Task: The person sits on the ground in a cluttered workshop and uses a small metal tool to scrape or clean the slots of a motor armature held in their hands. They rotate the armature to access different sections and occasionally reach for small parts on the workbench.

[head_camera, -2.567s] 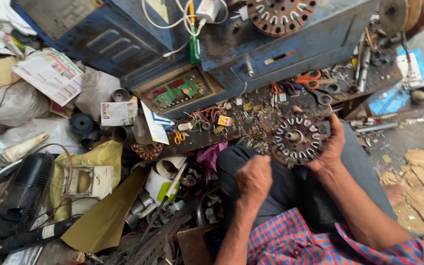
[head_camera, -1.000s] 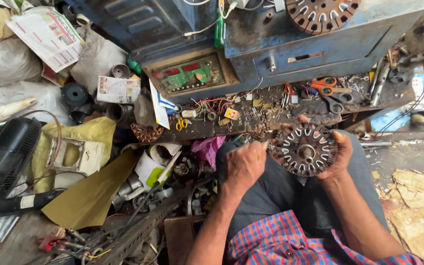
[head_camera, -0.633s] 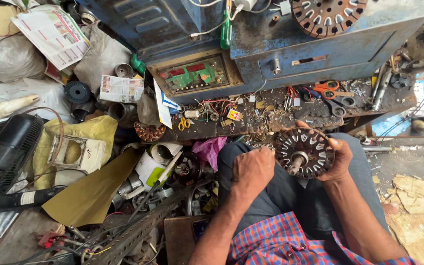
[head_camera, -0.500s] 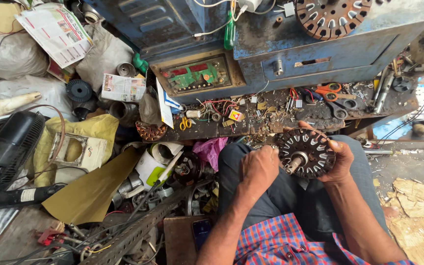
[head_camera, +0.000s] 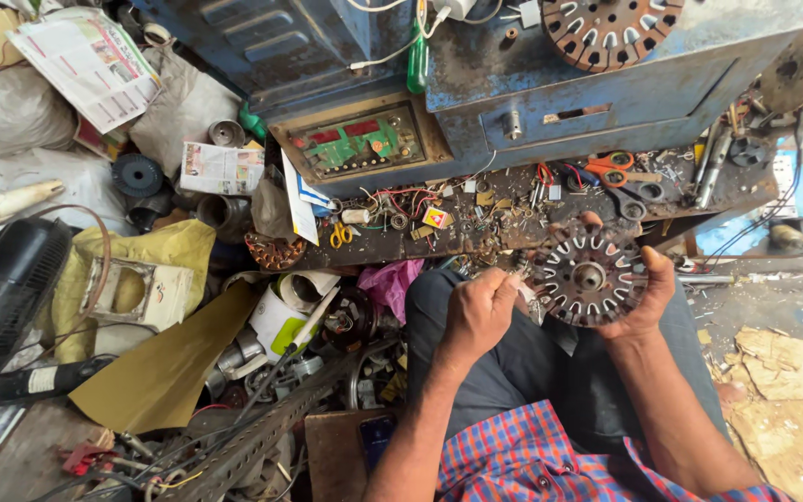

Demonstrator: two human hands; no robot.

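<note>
My right hand (head_camera: 638, 302) cups a round slotted metal stator core (head_camera: 587, 277) from below and the right, holding it face-up over my lap. My left hand (head_camera: 478, 311) is closed into a fist just left of the core, pinching something small at its rim; what it pinches is too small to tell. A second slotted core (head_camera: 606, 30) lies on top of the blue machine (head_camera: 550, 84).
A cluttered bench edge (head_camera: 476, 232) with wires, scissors (head_camera: 611, 169) and small parts runs in front of me. A green circuit panel (head_camera: 360, 144) sits on the machine. Tape rolls (head_camera: 290, 311), yellow cloth (head_camera: 155, 246), papers and a black fan (head_camera: 6, 279) crowd the left floor.
The core has shifted slightly up and right in my right hand. My left hand has moved closer to its rim. The camera has drifted, so the scene sits a little lower.
</note>
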